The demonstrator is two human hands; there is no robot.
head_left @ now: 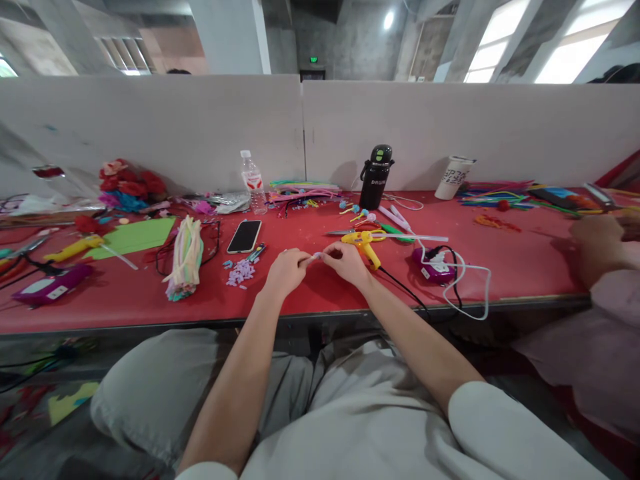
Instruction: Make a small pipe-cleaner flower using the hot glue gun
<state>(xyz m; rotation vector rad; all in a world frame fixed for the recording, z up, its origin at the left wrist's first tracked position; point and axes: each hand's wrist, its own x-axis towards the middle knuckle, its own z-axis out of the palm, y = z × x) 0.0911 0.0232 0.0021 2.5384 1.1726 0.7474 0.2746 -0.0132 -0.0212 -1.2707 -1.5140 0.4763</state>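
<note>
My left hand (289, 272) and my right hand (345, 264) meet over the red tabletop with their fingertips pinched. Between them shows a small lilac piece (317, 256), like those in the nearby heap; its exact shape is too small to make out. Left of my left hand lies a heap of short lilac pieces (241, 272), with a small cutter-like tool (257, 253) beside it. A yellow glue gun (364, 245) with a clear glue stick rests just beyond my right hand. Scissors with yellow handles (373, 235) lie partly under the glue gun.
A phone (245, 237), a bundle of pale pipe cleaners (186, 259) and a water bottle (253, 183) stand or lie leftward. Behind are a black flask (376, 179) and a white cup (454, 178). A purple power socket (434, 267) trails cables. Another person's arm (600, 247) rests at right.
</note>
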